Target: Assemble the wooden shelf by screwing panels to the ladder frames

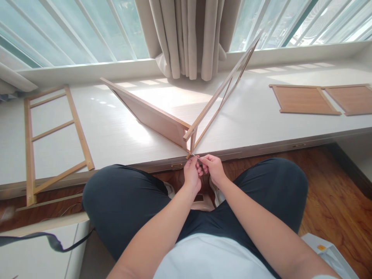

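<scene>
My left hand (192,172) and my right hand (213,167) meet just below the near corner of a half-built wooden piece. Both pinch a thin metal tool (195,156) whose tip touches that corner. The piece is a wooden panel (151,116) joined at an angle to a slatted wooden frame (223,91). Both stand on edge on a white ledge (116,135). I sit with my knees in dark trousers on either side of the hands.
A ladder-like wooden frame (29,143) lies flat at the left of the ledge, overhanging its edge. Two brown panels (303,100) lie flat at the right. Beige curtains (186,38) hang behind. Wooden floor is at the right, with a white bag (328,252).
</scene>
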### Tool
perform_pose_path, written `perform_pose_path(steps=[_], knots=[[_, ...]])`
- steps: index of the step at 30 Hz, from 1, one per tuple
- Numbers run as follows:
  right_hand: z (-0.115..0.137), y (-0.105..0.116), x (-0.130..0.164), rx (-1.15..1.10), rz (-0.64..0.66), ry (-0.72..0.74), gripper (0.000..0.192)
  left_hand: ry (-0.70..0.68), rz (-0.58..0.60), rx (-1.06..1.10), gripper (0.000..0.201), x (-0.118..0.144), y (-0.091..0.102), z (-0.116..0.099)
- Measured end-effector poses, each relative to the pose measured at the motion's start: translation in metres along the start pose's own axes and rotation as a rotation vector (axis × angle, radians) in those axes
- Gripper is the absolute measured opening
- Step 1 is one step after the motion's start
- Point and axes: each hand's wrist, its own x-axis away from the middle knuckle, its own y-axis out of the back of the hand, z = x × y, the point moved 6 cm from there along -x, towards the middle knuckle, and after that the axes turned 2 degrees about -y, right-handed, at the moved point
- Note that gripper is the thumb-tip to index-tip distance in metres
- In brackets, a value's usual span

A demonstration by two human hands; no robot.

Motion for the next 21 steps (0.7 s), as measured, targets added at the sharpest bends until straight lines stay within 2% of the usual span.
perform_pose_path(steps=[8,16,21], knots=[[-0.002,-0.003,-0.001,-0.082,0.073,-0.09,0.044,-0.001,0.0,0.004,0.046,0.0,0.0,0.0],[0.003,0.003,0.001,0.064,-0.04,0.074,0.04,0.002,-0.002,0.001,0.043,0.0,0.0,0.0],[0.008,0.005,0.003,0.113,-0.058,0.123,0.037,0.001,0.002,0.001,0.044,-0.001,0.0,0.001]])
